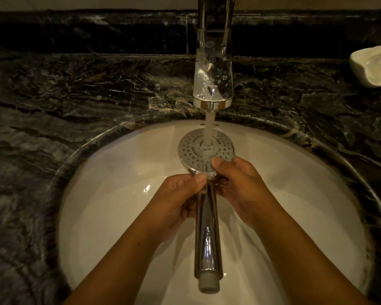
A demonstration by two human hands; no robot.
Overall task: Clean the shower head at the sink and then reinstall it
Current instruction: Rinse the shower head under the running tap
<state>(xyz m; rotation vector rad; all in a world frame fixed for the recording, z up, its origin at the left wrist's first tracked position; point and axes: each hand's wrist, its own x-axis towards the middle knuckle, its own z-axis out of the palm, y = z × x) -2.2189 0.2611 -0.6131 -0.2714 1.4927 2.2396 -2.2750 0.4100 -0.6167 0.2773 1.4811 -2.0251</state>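
Observation:
A chrome shower head [198, 148] with a round perforated face is held face up over the white sink basin [110, 194]. Its long handle points toward me, with the threaded end nearest. Water runs from the chrome tap [213, 62] straight onto the middle of the face. My left hand [176, 205] grips the upper handle from the left, thumb on its neck. My right hand [240, 183] holds the neck from the right, with the thumb resting on the lower rim of the face.
A dark marble counter [75, 95] surrounds the basin, with a low marble backsplash behind it. A white dish-like object [372, 67] sits on the counter at the far right.

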